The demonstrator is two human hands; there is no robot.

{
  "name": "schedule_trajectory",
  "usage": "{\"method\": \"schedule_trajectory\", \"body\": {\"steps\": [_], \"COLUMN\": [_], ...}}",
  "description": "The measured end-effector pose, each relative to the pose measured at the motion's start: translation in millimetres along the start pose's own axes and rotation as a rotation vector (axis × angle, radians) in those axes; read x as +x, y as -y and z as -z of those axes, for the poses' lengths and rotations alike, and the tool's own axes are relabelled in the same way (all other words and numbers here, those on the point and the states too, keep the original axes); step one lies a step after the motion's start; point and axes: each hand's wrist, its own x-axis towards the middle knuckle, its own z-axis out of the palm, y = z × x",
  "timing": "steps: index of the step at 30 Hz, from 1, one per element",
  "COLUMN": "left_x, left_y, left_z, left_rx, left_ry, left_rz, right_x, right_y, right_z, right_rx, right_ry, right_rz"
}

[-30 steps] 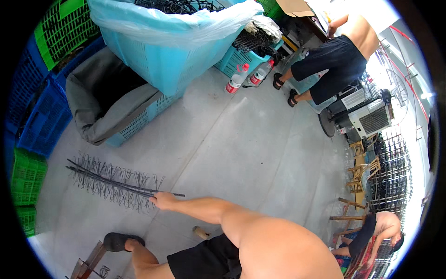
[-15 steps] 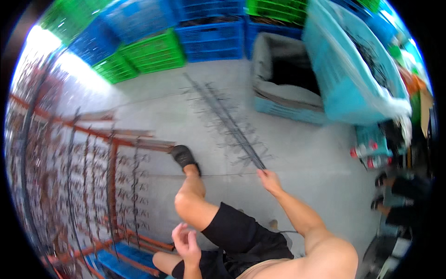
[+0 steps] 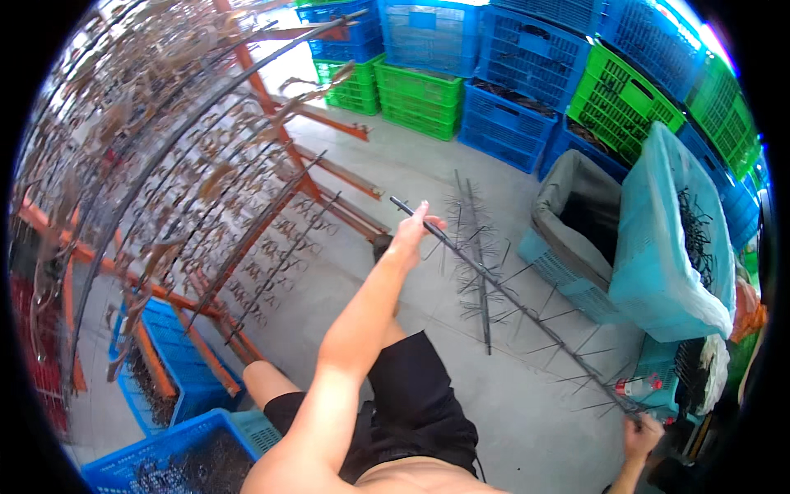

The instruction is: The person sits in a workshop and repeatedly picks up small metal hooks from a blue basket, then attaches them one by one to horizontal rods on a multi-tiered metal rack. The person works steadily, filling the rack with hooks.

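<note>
Spiked rod [image 3: 510, 298] now lifted off floor: left hand [image 3: 414, 232] & right hand [image 3: 640, 434] both clamped round it, prob. firmly.

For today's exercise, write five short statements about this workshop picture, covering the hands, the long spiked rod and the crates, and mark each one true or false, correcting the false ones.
1. The left hand grips the spiked rod near its upper end. True.
2. The right hand hangs free of the rod. False: it holds the rod's lower end.
3. More spiked rods lie on the floor beneath the held one. True.
4. The stacked crates along the far wall are all red. False: they are blue and green.
5. An orange-framed rack of hooks stands on the person's left. True.
</note>
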Motion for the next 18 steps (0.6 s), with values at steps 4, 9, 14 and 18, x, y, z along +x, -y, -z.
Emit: {"method": "schedule_trajectory", "body": {"steps": [4,9,14,18], "left_x": [-23.4,-147.3,-227.4,-225.4], "left_y": [28.4,40.5,125.0,180.7], "left_z": [58.8,201.7,329.7,378.1], "left_rx": [-0.674,-0.884,-0.935,-0.963], "left_ry": [0.069,-0.321,-0.909,-1.096], "left_rz": [-0.261,-0.464,-0.466,-0.33], "right_x": [107.9,333.7,418.6,447.0], "right_y": [-63.7,91.0,375.6,493.6], "right_z": [7.0,-65.5,-179.1,-268.3], "right_rx": [-0.182,-0.004,0.393,0.533], "right_ry": [-0.073,-0.233,-0.141,-0.138], "right_rz": [0.323,0.636,1.066,1.237]}}
